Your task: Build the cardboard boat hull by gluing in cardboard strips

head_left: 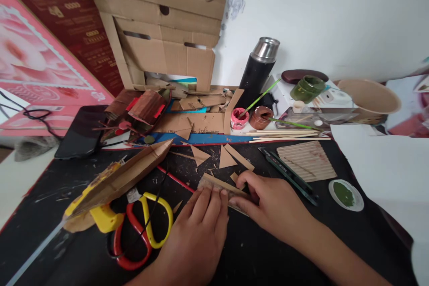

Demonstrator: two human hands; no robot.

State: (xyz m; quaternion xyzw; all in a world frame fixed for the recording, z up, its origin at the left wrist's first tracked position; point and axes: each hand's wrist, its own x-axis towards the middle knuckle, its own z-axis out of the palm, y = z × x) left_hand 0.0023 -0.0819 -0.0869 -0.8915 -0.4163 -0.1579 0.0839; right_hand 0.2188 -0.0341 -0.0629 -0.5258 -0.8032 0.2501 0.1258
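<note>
A narrow cardboard strip (217, 180) lies on the black work surface under both hands. Flat across its left part rest the fingers of my left hand (201, 228), pressing it down; that thumb is hidden. My right hand (268, 201) is closed at the strip's right end, with thumb and curled forefinger on either side of it. By the right fingertips is a small cardboard scrap (236, 178). Triangular cardboard offcuts (228, 157) lie just beyond. Left of my left hand are scissors (134, 237) with one red and one yellow handle.
A folded cardboard boat shape (134, 174) lies over a yellow glue gun (107, 218). To the right are a dark green utility knife (288, 174), corrugated cardboard (306, 161) and a lid with green paint (346, 194). Behind stand paint jars (261, 118) and a black flask (256, 73).
</note>
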